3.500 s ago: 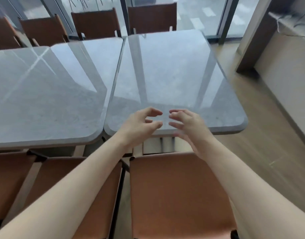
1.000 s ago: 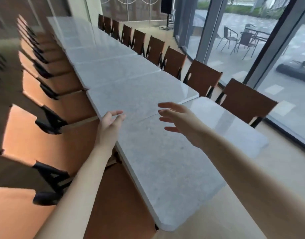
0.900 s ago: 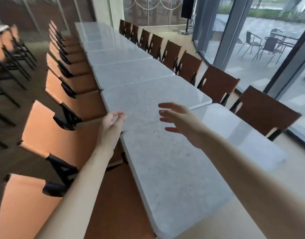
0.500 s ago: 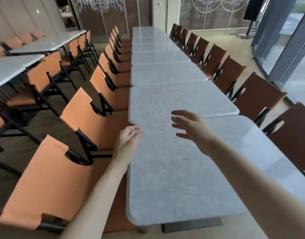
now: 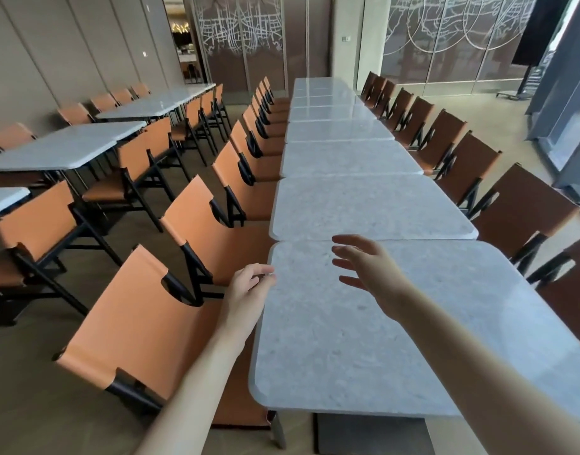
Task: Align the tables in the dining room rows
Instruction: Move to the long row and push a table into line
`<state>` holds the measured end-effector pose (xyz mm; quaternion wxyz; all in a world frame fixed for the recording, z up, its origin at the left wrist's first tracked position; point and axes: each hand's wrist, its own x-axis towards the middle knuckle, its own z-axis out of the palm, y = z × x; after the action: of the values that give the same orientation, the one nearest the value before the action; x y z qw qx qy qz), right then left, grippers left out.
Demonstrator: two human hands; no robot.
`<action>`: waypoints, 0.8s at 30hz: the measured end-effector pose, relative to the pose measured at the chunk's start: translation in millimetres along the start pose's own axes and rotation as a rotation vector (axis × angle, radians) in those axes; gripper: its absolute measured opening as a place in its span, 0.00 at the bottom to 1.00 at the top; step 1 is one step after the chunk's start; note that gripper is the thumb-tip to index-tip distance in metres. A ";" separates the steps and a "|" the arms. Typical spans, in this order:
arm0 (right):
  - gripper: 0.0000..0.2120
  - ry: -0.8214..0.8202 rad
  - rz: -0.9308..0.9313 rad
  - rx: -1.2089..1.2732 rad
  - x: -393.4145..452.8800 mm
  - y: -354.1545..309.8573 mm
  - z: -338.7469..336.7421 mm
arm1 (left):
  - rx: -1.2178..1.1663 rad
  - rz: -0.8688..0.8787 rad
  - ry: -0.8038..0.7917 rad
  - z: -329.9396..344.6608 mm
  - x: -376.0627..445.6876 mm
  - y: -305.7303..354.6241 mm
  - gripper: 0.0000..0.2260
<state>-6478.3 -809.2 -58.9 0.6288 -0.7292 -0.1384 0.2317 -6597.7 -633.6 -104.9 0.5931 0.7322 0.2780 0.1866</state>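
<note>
Stretching away from the viewer, the nearest tabletop is sitting at the end of a long row, its far edge lying just beside the next tabletop with a thin seam between them. The left hand is reaching to the near tabletop's left edge close to its far corner, fingers loosely bent and fingertips at the rim, gripping nothing that shows. The right hand is hovering above the same surface near the seam, fingers spread and straight, holding nothing, while orange chairs are lining the row's left side.
</note>
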 end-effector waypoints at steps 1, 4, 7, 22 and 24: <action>0.13 -0.008 -0.002 -0.001 -5.3 -0.6 4.2 | -0.003 0.003 0.006 -4.6 -4.6 0.8 0.06; 0.13 -0.024 -0.008 -0.013 -26.7 1.0 15.0 | -0.004 0.014 0.007 -16.5 -21.4 -0.2 0.06; 0.13 0.001 -0.006 -0.005 -48.8 7.7 18.6 | 0.006 0.026 -0.028 -21.4 -39.5 -3.9 0.06; 0.14 0.119 -0.101 0.048 -136.2 53.2 32.5 | 0.008 0.089 -0.096 -23.9 -88.4 -13.9 0.04; 0.14 0.142 -0.109 0.042 -141.8 59.5 22.1 | 0.037 0.115 -0.112 -6.8 -89.2 -15.1 0.03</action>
<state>-6616.1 -870.5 -96.3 0.6639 -0.7218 -0.1281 0.1475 -6673.8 -682.3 -112.9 0.5824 0.7671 0.2051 0.1739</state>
